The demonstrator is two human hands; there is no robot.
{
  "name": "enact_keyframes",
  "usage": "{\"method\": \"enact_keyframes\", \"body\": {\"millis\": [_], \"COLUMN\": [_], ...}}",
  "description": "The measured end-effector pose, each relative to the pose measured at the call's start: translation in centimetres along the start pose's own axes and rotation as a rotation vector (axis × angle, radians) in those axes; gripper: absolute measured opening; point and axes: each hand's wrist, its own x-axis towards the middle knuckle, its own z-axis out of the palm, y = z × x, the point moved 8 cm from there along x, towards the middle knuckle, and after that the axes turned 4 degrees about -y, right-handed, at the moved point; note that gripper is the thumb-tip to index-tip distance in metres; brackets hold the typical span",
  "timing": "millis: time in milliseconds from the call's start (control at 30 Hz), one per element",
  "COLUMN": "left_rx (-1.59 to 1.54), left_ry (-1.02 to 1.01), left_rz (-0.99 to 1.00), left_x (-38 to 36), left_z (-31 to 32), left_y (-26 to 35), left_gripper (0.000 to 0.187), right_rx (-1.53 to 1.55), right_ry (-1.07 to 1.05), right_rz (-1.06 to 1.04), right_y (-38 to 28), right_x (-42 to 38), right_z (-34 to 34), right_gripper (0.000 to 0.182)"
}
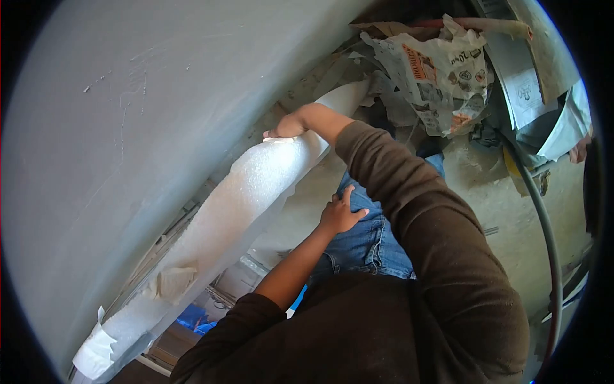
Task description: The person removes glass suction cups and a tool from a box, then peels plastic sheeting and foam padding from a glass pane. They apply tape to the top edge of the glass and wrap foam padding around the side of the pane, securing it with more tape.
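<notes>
A long roll of white foam wrap (236,192) lies slanting along the foot of the grey wall. On its upper part rests my right hand (288,126), fingers curled over the far edge against a small pale piece; what it grips there is too small to name. My left hand (343,212) lies on the thigh of my blue jeans (364,243), fingers spread and holding nothing. Tape (173,283) sticks to the roll's lower part, and a torn white piece (96,352) wraps its near end.
The grey wall (128,128) fills the left side. A crumpled printed plastic bag (441,77) lies at the upper right, near papers (524,89). A thick hose (543,224) runs down the right side. Blue material (195,319) shows below the roll.
</notes>
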Motion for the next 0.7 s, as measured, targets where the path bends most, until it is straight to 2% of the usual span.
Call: {"method": "enact_keyframes", "body": {"millis": [100, 200, 267, 333, 367, 400, 467, 567, 633, 700], "left_rx": [-0.030, -0.059, -0.060, -0.069, -0.072, -0.104, -0.183, -0.211, -0.209, -0.214], "left_ry": [-0.014, -0.041, -0.054, -0.012, 0.039, 0.104, 0.078, 0.057, 0.047, 0.009], "left_rz": [0.005, -0.019, -0.025, 0.055, 0.121, 0.155, 0.100, 0.087, 0.070, 0.037], "left_x": [-0.6, -0.7, -0.7, 0.3, 0.8, 0.6, -0.5, -0.2, -0.1, -0.6], "left_z": [-0.1, 0.5, 1.1, 3.1, 4.7, 3.7, 1.2, 0.3, 0.2, 0.7], "left_y": [0.5, 0.7, 0.0, -1.5, -2.9, -2.7, -1.2, -0.4, -0.7, -0.7], "left_gripper": [0.096, 0.094, 0.092, 0.090, 0.090, 0.090, 0.089, 0.088, 0.087, 0.087], "right_rx": [-0.132, 0.001, 0.140, 0.068, 0.063, 0.053, 0.165, 0.150, -0.042, -0.022], "right_ry": [0.128, 0.056, -0.076, -0.110, -0.083, -0.057, -0.050, -0.054, 0.181, 0.284], "right_rz": [0.059, 0.054, -0.148, -0.080, -0.020, 0.038, 0.001, -0.043, -0.039, -0.027], "right_y": [0.2, -0.6, -0.1, 0.0, -0.4, -1.2, -0.3, -1.8, -0.7, 0.0], "right_x": [-2.3, -2.7, 2.6, 5.0, 3.6, 2.0, 2.2, -3.9, -3.9, -4.3], "right_z": [-0.1, 0.0, 0.8, 0.9, 0.4, 0.2, 0.9, -0.5, -1.4, -0.9], "right_gripper": [0.080, 0.075, 0.076, 0.081, 0.084, 0.087, 0.092, 0.099, 0.106, 0.110]}}
